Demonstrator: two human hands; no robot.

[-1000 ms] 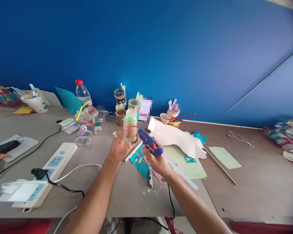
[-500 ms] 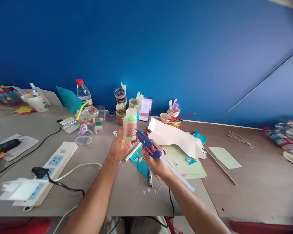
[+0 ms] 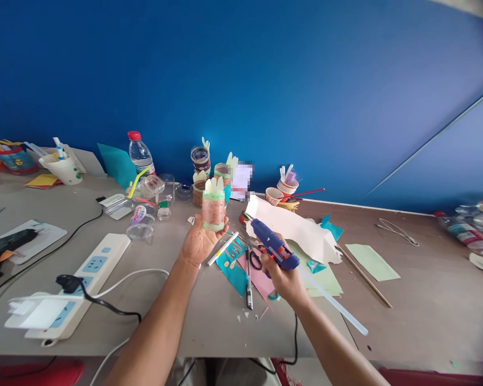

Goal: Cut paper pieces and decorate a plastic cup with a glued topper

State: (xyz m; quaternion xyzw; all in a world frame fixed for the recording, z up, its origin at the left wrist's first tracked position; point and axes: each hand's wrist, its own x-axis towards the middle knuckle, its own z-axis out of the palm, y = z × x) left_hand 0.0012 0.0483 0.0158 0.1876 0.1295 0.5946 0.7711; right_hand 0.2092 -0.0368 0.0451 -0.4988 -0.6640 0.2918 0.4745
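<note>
Plainly, little writing could be read: the label on the red-capped water bottle [image 3: 140,154] and the purple-and-white label on the clear tub [image 3: 140,215] lying on its side were too small to make out.

The grey-brown table [image 3: 406,316] ran along a deep blue wall [image 3: 265,80] and was strewn with paper scraps. A white power strip [image 3: 82,276] lay at its left.

The left hand [image 3: 199,244] was raised above the table, palm up, its fingers cupped around the foot of a decorated jar [image 3: 213,210]. The jar stood upright, showing reddish-brown filling, a green band and pale petal shapes at its top. The right hand [image 3: 285,277] had its fingers clenched round the grip of a blue glue gun [image 3: 272,246], with the nozzle aimed toward the jar but apart from it.

Similar jars [image 3: 200,158] stood by the wall. A white cup [image 3: 64,169] held markers, and stacked paper cups [image 3: 285,186] held sticks.
</note>
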